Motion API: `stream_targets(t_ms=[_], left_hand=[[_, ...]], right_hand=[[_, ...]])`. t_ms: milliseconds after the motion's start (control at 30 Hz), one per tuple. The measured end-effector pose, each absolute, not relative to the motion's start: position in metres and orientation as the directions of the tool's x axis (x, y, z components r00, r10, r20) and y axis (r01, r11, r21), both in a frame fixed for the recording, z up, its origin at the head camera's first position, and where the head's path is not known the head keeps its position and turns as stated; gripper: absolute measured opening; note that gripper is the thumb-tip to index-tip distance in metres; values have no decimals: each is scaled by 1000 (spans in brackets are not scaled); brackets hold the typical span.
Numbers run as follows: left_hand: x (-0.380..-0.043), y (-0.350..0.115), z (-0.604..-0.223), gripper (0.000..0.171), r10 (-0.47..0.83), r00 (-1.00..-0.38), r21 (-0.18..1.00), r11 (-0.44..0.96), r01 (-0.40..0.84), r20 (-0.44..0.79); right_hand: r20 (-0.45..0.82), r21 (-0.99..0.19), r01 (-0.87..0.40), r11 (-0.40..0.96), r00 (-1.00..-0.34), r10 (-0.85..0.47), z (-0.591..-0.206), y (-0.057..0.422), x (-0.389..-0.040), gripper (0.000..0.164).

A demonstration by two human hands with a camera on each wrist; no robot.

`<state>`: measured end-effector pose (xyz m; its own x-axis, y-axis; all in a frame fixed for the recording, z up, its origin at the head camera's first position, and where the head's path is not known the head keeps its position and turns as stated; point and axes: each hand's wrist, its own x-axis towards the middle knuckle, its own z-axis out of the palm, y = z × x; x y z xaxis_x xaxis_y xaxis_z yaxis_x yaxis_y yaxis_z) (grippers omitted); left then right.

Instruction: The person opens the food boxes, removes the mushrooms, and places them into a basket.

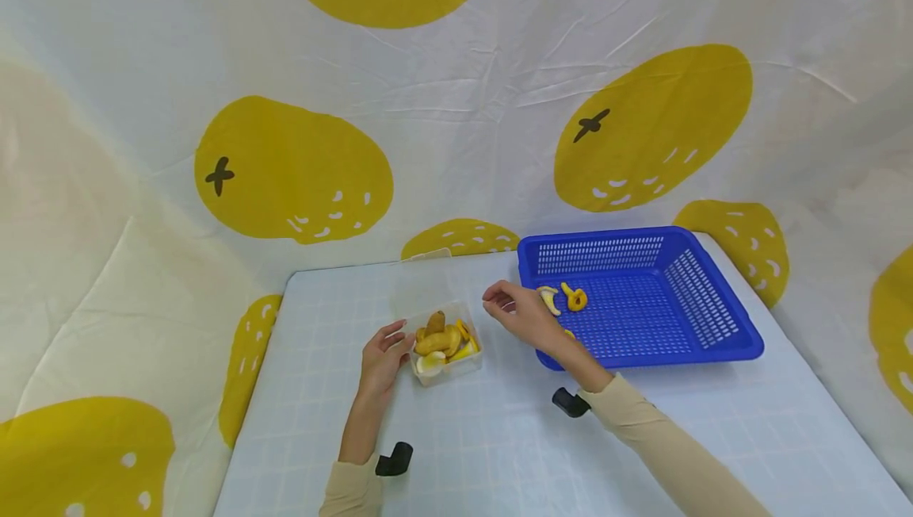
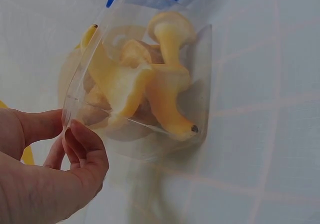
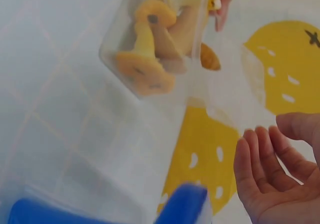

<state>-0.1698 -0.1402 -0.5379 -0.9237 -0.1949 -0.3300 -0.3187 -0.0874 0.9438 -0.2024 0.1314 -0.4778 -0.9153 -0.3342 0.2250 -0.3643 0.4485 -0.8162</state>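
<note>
A clear plastic container [image 1: 451, 373] stands on the table, filled with several yellow, mushroom-shaped pieces [image 2: 169, 34]. Some have dark tips, and a brown one [image 1: 436, 321] sticks up on top. My left hand [image 1: 385, 360] is at the container's left side; in the left wrist view its thumb and fingers pinch the rim. Between the container and the blue basket [image 1: 727, 295], my right hand [image 1: 524, 315] hovers with loosely bent fingers and holds nothing. Inside the basket lie a yellow ring-ended piece [image 1: 576, 300] and a pale curved piece [image 1: 548, 299], partly hidden by my right hand.
Behind the container, its transparent lid [image 1: 426, 279] stands raised. The basket's low slotted walls rise at the table's right back. A pale checked cloth [image 1: 492, 446] covers the table, and a fabric curtain [image 1: 464, 144] printed with large yellow fruit hangs behind.
</note>
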Motion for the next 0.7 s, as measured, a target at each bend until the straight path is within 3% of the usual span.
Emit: stream_targets(t_ms=[700], left_hand=[[-171,-141,-541,47,-198,-925,945,-113,-306,-324]], right_hand=[[151,-838,-391,380,-836,-527,-494,71,-195,17]])
